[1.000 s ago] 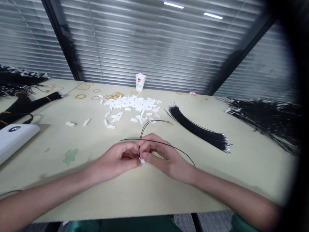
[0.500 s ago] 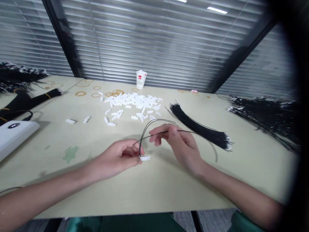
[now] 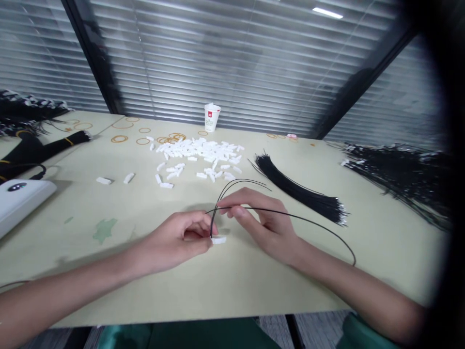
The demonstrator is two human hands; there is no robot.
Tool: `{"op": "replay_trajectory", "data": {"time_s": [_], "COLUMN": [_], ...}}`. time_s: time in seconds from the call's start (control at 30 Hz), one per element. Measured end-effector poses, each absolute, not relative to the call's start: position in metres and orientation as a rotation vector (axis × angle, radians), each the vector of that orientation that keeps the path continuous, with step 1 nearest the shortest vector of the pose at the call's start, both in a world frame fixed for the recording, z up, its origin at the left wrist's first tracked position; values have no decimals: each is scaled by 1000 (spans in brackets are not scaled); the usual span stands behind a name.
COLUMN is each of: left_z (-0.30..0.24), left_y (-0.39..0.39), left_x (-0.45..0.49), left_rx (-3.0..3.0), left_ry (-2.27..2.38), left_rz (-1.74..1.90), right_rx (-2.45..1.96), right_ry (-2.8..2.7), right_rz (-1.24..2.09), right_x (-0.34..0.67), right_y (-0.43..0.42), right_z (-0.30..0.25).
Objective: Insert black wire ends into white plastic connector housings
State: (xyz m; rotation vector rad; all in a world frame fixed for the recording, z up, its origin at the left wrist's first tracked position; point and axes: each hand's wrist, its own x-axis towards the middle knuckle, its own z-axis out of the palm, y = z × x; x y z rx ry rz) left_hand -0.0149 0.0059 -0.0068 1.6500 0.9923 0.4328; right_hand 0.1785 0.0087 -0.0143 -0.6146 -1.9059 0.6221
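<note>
My left hand [image 3: 189, 235] pinches a small white connector housing [image 3: 219, 240], from which a few thin black wires [image 3: 220, 196] rise and bend over to the right. Another black wire [image 3: 308, 216] runs between the thumb and fingers of my right hand [image 3: 259, 218]. Its left end reaches over the left fingertips, and its long right part arcs down to the right forearm. Both hands are closed and held just above the table. Whether the left fingers touch the end of the single wire I cannot tell.
Beyond the hands lies a pile of white connector housings [image 3: 203, 149]. To its right is a bundle of black wires [image 3: 298, 184], with a heap of wires [image 3: 403, 177] farther right. A paper cup [image 3: 212, 118], rubber bands [image 3: 119, 139] and a white device [image 3: 22, 201] also stand or lie here.
My right hand has slid left along the single wire, closer to my left hand. The wire's right part now shows as a longer arc. My left hand keeps its pinch on the housing.
</note>
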Motion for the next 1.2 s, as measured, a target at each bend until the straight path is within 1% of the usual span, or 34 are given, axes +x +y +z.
{"op": "replay_trajectory", "data": {"time_s": [0.23,0.47,0.73,0.87,1.2], "left_z": [-8,-11,-4,-8,-7], "left_y": [1,-1,-11,-15,-17], "left_x": [-12,-12,-17,-20,-20], "left_rx": [1790,1895,2109,2179,2174], "left_ry": [987,988,1016,951,944], "left_rz": [432,461,799,939,936], "right_rx": [-657,-752,-809,-831,-816], "right_ry": [-1921,-1956,-1939,-1921,-1914], "right_rz": [515,517,570,566,596], "right_x": [166,168,172,171,171], "right_y": [9,5,-9,-11,-17], "right_z": [-24,-24,-14,-14,-14]}}
